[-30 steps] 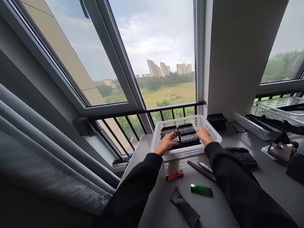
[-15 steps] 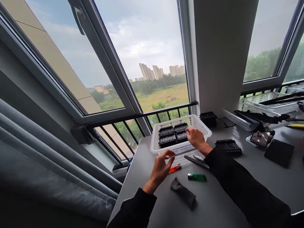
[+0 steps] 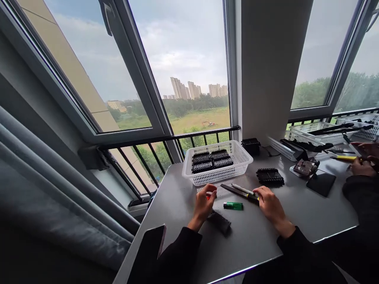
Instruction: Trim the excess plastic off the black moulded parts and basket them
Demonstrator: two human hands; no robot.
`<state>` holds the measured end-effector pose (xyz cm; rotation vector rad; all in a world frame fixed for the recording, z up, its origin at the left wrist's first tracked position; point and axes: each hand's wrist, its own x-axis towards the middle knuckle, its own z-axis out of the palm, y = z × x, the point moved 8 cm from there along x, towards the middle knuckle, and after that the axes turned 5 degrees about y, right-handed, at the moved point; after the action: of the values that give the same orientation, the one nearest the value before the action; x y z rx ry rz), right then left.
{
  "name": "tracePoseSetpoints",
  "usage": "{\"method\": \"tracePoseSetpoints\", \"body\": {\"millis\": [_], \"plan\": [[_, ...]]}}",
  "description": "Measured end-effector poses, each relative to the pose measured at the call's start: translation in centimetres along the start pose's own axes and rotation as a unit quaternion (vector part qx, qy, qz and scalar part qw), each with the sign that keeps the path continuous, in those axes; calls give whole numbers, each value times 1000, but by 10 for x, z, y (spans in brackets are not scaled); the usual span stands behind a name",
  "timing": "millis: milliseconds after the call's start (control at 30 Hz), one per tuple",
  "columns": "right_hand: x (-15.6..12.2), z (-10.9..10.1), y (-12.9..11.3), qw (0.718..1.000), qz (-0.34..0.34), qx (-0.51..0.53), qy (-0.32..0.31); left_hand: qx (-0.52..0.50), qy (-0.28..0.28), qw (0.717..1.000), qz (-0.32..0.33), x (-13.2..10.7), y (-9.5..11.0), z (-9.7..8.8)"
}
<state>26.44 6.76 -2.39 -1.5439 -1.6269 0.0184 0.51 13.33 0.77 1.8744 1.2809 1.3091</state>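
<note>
My left hand rests on the grey table with its fingers curled round a red lighter, only the tip of which shows. My right hand lies palm down, thumb and fingertips closed on the near end of a flat black strip. A white pen lies along that strip. Between my hands sit a green lighter and a dark cloth. Beyond them stands a white mesh basket holding several black toothed plastic parts.
One black part lies right of the basket, another by the wall. A dark phone and more white baskets sit to the right, where another person's hands work. A second phone lies near left. A railing and window stand behind.
Both hands have drawn back from the basket toward me. The left hand has closed on the red lighter, and the right has come down onto the black strip. The view shifted right.
</note>
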Motion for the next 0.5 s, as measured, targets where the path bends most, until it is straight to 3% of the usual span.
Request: {"method": "tracePoseSetpoints", "body": {"millis": [200,500], "plan": [[-30,-23,30,996,0,15,90,35,66,997,24,-2,-10,-4],[-37,-17,51,995,51,-2,87,95,142,981,91,-15,-6,-25]]}}
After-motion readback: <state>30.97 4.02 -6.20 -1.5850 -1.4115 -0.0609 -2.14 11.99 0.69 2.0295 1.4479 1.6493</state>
